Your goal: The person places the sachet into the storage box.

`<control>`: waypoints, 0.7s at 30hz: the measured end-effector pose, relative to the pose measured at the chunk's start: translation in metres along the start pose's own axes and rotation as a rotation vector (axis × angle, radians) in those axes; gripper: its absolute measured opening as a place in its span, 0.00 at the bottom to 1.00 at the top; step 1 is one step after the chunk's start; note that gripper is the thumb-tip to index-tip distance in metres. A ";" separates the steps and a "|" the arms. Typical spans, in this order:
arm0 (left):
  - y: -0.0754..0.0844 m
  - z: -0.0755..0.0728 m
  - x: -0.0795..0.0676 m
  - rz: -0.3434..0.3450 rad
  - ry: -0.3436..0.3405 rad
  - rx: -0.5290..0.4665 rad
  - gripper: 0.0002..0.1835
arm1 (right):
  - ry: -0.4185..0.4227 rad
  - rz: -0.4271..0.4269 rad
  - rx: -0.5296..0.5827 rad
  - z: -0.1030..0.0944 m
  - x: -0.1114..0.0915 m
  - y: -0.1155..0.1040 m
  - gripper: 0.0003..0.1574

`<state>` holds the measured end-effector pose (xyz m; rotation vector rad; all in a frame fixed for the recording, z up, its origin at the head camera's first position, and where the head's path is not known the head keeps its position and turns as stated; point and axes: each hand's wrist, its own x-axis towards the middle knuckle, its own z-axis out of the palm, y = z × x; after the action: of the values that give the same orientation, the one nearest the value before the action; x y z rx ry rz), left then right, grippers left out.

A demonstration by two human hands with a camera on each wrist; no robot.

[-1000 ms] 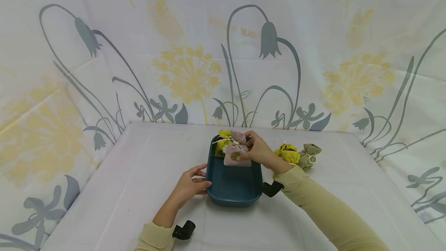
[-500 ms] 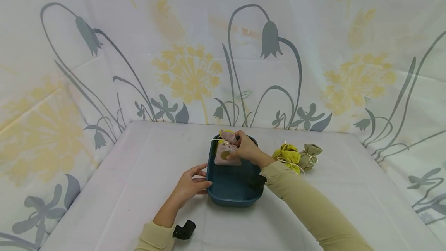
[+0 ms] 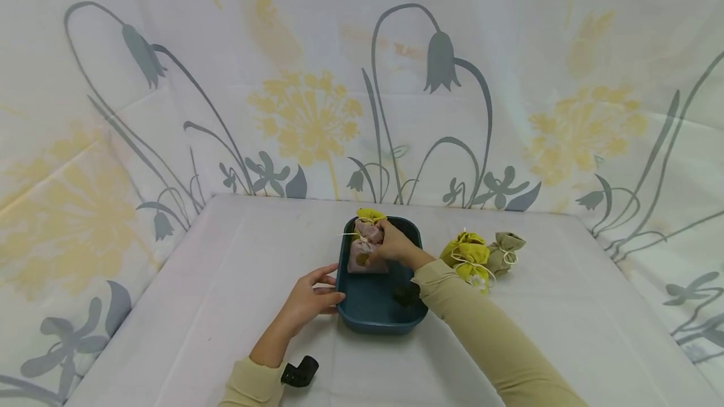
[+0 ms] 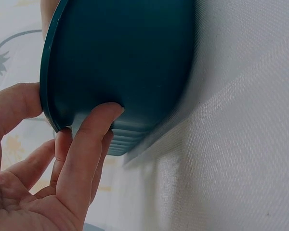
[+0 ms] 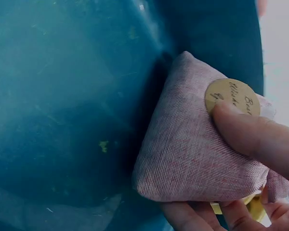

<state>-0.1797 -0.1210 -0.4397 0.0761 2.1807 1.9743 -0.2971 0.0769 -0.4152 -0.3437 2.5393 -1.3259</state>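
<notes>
My left hand [image 3: 310, 299] holds the near left side of a dark blue-green tray [image 3: 376, 325]; in the left wrist view the thumb reaches over the rim and fingertips press the outer wall [image 4: 120, 62]. Inside the tray's far left part, my right hand [image 3: 398, 247] grips a pink cloth pouch [image 5: 192, 139], its neck tied. The right thumb lies on the pouch's round handwritten label [image 5: 238, 98], the other fingers round its opposite side. Behind that pouch, a yellow pouch [image 3: 370, 213] shows its top, the rest mostly hidden.
Right of the tray, yellow pouches [image 3: 474, 256] tied with cream cord lie beside an olive-beige pouch [image 3: 505, 253]. A white cloth [image 3: 260, 244] covers the table, and a flower-printed curtain [image 3: 317, 36] hangs behind it. A black wrist mount [image 3: 300, 371] sits on the left sleeve.
My right hand has moved left and lowered the pink pouch to the tray's left side, in front of the yellow one. My left hand has stayed at the tray's edge.
</notes>
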 end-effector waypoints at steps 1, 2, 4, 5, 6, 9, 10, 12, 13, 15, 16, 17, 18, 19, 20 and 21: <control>0.000 0.000 0.001 -0.002 0.001 0.001 0.33 | 0.006 0.000 -0.003 0.001 0.001 0.001 0.40; -0.001 0.000 0.001 -0.003 0.001 0.002 0.33 | 0.011 0.004 -0.008 0.002 0.001 0.002 0.40; -0.002 0.000 0.003 -0.006 0.002 0.006 0.33 | 0.015 0.007 -0.012 0.004 0.001 0.002 0.39; -0.003 0.000 0.003 -0.007 0.001 0.007 0.34 | 0.017 0.007 -0.008 0.004 0.001 0.002 0.39; -0.003 -0.001 0.003 -0.010 0.004 0.008 0.34 | 0.018 0.007 -0.008 0.004 0.001 0.002 0.40; -0.004 -0.001 0.004 -0.011 0.003 0.004 0.34 | 0.004 0.005 0.003 0.001 -0.001 0.000 0.40; -0.004 0.000 0.004 -0.011 0.002 0.003 0.34 | -0.007 0.007 0.015 0.000 -0.002 0.000 0.40; -0.003 0.000 0.003 -0.007 0.001 0.000 0.34 | -0.031 0.019 0.044 -0.004 -0.005 -0.002 0.39; -0.002 0.000 0.003 -0.005 0.001 -0.001 0.34 | -0.044 0.027 0.062 -0.007 -0.006 -0.002 0.38; -0.001 0.001 0.002 -0.004 0.002 -0.001 0.33 | -0.067 0.048 0.100 -0.012 -0.008 -0.003 0.38; 0.000 0.001 0.001 -0.004 0.004 -0.003 0.33 | -0.073 0.057 0.111 -0.014 -0.009 -0.003 0.37; 0.000 0.001 0.001 -0.004 0.005 -0.003 0.33 | -0.078 0.067 0.119 -0.016 -0.010 -0.003 0.38; 0.000 0.001 0.001 -0.003 0.005 -0.003 0.33 | -0.081 0.071 0.125 -0.018 -0.011 -0.003 0.38; 0.000 0.001 0.001 -0.006 0.008 -0.005 0.33 | -0.081 0.073 0.130 -0.020 -0.013 -0.003 0.38; -0.001 0.000 0.001 -0.008 0.009 -0.005 0.33 | -0.076 0.074 0.133 -0.021 -0.014 -0.003 0.38; -0.001 0.000 0.001 -0.009 0.010 -0.006 0.33 | -0.071 0.068 0.130 -0.023 -0.016 -0.004 0.38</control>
<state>-0.1804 -0.1206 -0.4407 0.0548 2.1776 1.9806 -0.2893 0.0975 -0.3973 -0.2703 2.3715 -1.4186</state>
